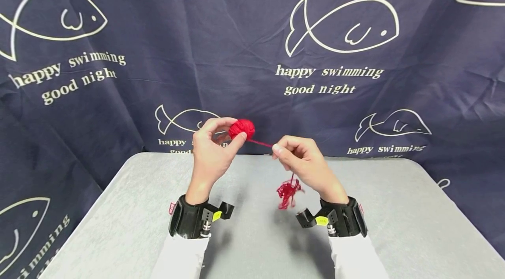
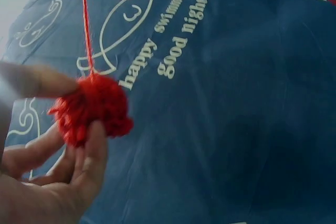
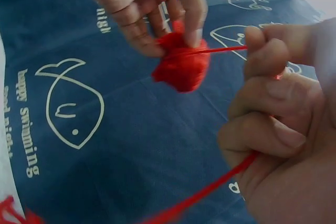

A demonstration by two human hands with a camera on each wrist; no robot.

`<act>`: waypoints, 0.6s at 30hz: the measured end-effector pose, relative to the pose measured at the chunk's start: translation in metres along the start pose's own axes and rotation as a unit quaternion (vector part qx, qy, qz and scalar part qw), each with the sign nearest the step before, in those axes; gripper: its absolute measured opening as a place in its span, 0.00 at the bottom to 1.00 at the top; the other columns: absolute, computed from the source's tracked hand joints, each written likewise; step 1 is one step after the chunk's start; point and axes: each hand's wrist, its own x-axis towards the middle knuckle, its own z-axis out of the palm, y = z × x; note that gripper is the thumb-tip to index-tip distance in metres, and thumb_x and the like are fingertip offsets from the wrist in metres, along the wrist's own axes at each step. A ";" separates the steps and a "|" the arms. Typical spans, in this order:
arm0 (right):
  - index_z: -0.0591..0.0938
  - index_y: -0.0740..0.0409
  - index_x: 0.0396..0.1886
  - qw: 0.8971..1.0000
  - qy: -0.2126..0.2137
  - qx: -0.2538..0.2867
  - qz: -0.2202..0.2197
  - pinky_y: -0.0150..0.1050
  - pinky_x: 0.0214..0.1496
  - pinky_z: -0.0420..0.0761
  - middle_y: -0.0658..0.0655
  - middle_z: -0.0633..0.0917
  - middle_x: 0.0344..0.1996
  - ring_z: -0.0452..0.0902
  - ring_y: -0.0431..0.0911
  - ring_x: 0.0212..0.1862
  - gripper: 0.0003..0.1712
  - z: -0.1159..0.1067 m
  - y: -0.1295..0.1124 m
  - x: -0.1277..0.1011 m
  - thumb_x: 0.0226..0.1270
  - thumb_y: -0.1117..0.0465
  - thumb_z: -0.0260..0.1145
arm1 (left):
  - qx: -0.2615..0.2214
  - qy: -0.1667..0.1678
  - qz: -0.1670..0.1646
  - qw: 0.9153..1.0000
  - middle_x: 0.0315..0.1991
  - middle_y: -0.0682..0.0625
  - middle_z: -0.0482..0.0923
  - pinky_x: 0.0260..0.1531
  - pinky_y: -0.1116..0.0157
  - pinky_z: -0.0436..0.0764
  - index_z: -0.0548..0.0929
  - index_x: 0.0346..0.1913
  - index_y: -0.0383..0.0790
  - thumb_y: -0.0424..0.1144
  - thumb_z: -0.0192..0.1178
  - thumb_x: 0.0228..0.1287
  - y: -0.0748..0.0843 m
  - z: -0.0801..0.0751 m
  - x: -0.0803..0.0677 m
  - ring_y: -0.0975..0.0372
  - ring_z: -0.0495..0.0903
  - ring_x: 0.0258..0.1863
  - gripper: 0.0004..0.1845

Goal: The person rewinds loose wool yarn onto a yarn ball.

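Note:
A small ball of red yarn (image 1: 243, 128) is pinched between the thumb and fingers of my left hand (image 1: 215, 147), above the table's far edge. From it a strand of yarn (image 1: 260, 143) runs taut to my right hand (image 1: 304, 156), whose thumb and forefinger pinch it. In the right wrist view the strand passes through the curled fingers (image 3: 262, 135) and leaves below them. A loose tangle of red yarn (image 1: 289, 193) hangs under the right hand on the same strand. The left wrist view shows the wound ball (image 2: 97, 108) up close.
A grey-white table (image 1: 252, 235) lies beneath both hands. Behind it hangs a dark blue cloth (image 1: 252, 51) printed with white fish outlines and lettering. Each wrist wears a black band (image 1: 189, 217) with a small camera mount.

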 end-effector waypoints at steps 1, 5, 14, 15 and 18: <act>0.82 0.60 0.30 1.000 0.013 0.015 0.000 0.39 0.15 0.55 0.53 0.68 0.14 0.59 0.44 0.17 0.11 -0.001 0.000 0.000 0.74 0.70 0.60 | 0.015 -0.018 0.001 1.000 0.39 0.45 0.83 0.38 0.67 0.87 0.87 0.43 0.32 0.24 0.73 0.51 -0.001 -0.001 0.000 0.58 0.83 0.36 0.14; 0.80 0.63 0.28 0.995 0.064 0.081 0.005 0.39 0.16 0.51 0.51 0.67 0.13 0.56 0.43 0.17 0.13 -0.005 0.002 0.000 0.76 0.70 0.57 | 0.038 -0.113 -0.023 0.993 0.36 0.46 0.82 0.37 0.63 0.87 0.87 0.41 0.34 0.24 0.72 0.49 -0.001 -0.005 -0.001 0.58 0.82 0.34 0.13; 0.81 0.60 0.27 0.972 0.121 0.203 0.011 0.38 0.20 0.45 0.50 0.66 0.15 0.54 0.43 0.18 0.15 -0.013 0.005 0.001 0.78 0.66 0.58 | -0.036 -0.362 -0.013 0.931 0.39 0.50 0.83 0.41 0.59 0.87 0.86 0.42 0.37 0.24 0.72 0.52 0.009 -0.006 -0.006 0.58 0.83 0.36 0.14; 0.81 0.60 0.27 0.972 0.121 0.202 0.011 0.38 0.20 0.46 0.50 0.66 0.15 0.53 0.44 0.17 0.15 -0.013 0.005 0.001 0.78 0.66 0.58 | -0.059 -0.379 -0.009 0.924 0.39 0.49 0.83 0.41 0.58 0.88 0.86 0.42 0.36 0.24 0.72 0.52 0.010 -0.005 -0.006 0.57 0.83 0.36 0.14; 0.81 0.59 0.27 0.975 0.119 0.189 0.014 0.39 0.20 0.47 0.50 0.66 0.15 0.54 0.44 0.18 0.15 -0.012 0.007 0.001 0.78 0.66 0.58 | -0.134 -0.405 -0.004 0.904 0.41 0.46 0.83 0.42 0.54 0.87 0.86 0.45 0.33 0.22 0.72 0.52 0.015 -0.003 -0.007 0.55 0.83 0.39 0.16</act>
